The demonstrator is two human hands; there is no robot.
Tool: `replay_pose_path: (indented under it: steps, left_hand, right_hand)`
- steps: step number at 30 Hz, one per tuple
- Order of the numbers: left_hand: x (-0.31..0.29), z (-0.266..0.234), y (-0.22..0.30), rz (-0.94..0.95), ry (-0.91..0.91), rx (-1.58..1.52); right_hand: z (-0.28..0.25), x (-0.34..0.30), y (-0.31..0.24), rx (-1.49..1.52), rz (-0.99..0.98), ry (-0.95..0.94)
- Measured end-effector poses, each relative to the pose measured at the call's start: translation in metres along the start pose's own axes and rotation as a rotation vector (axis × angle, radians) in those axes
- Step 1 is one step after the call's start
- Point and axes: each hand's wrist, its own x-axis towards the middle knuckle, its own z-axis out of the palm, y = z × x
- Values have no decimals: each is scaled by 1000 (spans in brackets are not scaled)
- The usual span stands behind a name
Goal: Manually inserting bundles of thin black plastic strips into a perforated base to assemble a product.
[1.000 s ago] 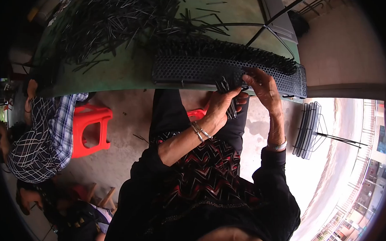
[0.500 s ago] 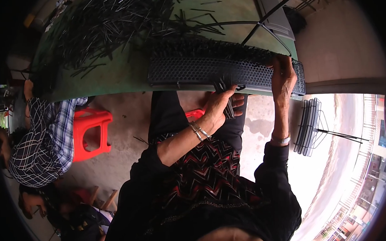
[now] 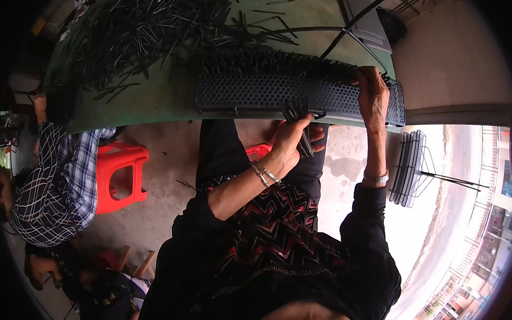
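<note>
A long dark perforated rack [image 3: 253, 91] lies along the near edge of the green table, its round holes in rows. Thin black strips [image 3: 264, 64] stand upright in its far rows. Below the rack's front edge, my left hand [image 3: 292, 143] is closed around a bundle of loose black strips [image 3: 304, 133]. My right hand [image 3: 372, 96] is at the rack's right end, with fingers pinched together over the holes at the edge of the standing strips. Anything between those fingertips is too small and dark to make out.
A heap of loose black strips [image 3: 144, 34] covers the far left of the green table [image 3: 152, 101]. Curved black rods [image 3: 336, 41] rise behind the rack. A red stool [image 3: 121, 176] and a person in a checked shirt [image 3: 54, 189] are at left. A wire rack [image 3: 408, 169] is at right.
My right hand has shifted slightly up and to the left along the rack, its fingers still pinched. The left hand and its bundle have hardly moved.
</note>
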Motion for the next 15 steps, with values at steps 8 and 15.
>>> replay_pose_path:
  steps: [8, 15]
  left_hand:
    - [0, 2, -1, -12, 44, -15]
    - [6, -6, -4, 26, 23, 75]
  right_hand:
    - [2, 5, -3, 85, 18, -56]
    - [9, -2, 11, -6, -127, -91]
